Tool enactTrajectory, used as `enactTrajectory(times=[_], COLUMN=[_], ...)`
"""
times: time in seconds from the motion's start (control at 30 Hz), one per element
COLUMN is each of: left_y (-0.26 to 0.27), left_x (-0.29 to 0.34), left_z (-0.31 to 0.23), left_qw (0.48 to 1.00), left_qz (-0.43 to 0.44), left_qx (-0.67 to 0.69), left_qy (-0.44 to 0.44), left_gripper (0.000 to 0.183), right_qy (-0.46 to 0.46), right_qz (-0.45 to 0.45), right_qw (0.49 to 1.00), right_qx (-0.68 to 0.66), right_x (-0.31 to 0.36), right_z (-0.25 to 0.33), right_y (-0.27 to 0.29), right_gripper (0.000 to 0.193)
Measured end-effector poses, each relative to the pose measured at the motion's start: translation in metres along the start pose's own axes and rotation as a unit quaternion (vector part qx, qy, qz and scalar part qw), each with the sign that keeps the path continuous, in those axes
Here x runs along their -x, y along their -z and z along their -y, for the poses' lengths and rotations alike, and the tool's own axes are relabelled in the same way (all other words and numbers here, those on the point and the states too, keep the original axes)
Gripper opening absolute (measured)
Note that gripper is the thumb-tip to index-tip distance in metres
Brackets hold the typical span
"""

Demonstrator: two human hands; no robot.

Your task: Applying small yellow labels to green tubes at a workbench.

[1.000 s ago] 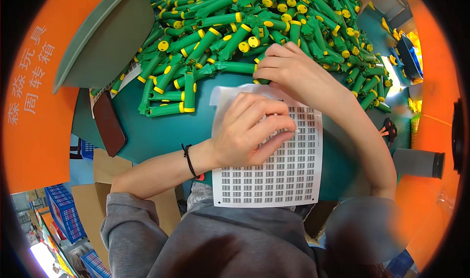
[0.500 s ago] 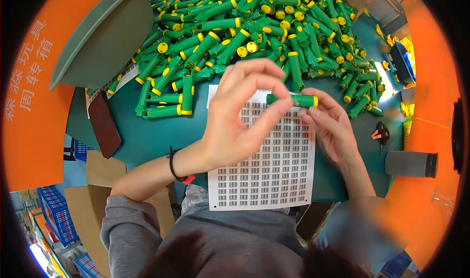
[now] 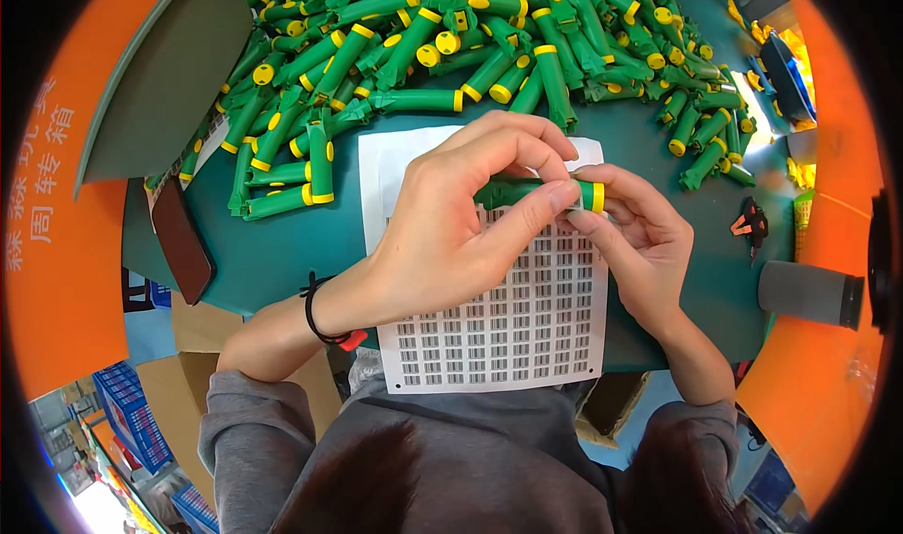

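A green plastic tube with a yellow end ring is held level between my two hands, above a white sheet of small printed stickers. My right hand grips the tube at its ringed end with thumb and fingers. Over the tube's side curls my left hand, its thumb pressed against the tube near the ring. A tiny whitish patch shows beside that thumb, probably a sticker. Fingers hide much of the tube. The sheet lies over the table's near edge.
A large heap of similar green tubes covers the far side of the green table. At left are a grey-green tub and a dark red phone-like case. A grey cylindrical cup and small black-and-orange snips lie at right.
My left thumb and fingers have come down onto the tube, where they hovered just above it before. The view has shifted slightly, and one tube at the heap's near edge now lies sideways.
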State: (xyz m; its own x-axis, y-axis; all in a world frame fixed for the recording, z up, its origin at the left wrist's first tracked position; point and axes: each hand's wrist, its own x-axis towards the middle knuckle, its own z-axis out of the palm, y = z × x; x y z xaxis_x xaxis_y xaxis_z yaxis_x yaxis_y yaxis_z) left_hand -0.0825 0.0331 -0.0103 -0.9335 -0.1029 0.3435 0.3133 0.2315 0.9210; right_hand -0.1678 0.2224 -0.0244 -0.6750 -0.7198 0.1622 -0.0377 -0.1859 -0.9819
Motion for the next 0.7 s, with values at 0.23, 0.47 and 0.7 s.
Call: enactTrajectory(times=[0.23,0.47,0.7], left_y=[0.0009,0.0016,0.0047], left_x=[0.0025,0.0037,0.0035], left_z=[0.0022,0.003,0.0001], left_qw=[1.0,1.0,1.0], left_qz=[0.003,0.007,0.006], left_qx=[-0.003,0.015,0.03], left_qy=[-0.009,-0.005,-0.002], left_gripper=[0.009,0.01,0.009], right_qy=[-0.014,-0.025,-0.055], right_qz=[0.013,0.014,-0.024], right_qw=[1.0,0.999,0.998], right_qx=[0.005,0.025,-0.015], right_x=[0.0021,0.0023,0.0015], right_z=[0.0019,0.0038,0.0053], right_y=[-0.0021,-0.0025,-0.0064], right_gripper=[0.038,0.039,0.038])
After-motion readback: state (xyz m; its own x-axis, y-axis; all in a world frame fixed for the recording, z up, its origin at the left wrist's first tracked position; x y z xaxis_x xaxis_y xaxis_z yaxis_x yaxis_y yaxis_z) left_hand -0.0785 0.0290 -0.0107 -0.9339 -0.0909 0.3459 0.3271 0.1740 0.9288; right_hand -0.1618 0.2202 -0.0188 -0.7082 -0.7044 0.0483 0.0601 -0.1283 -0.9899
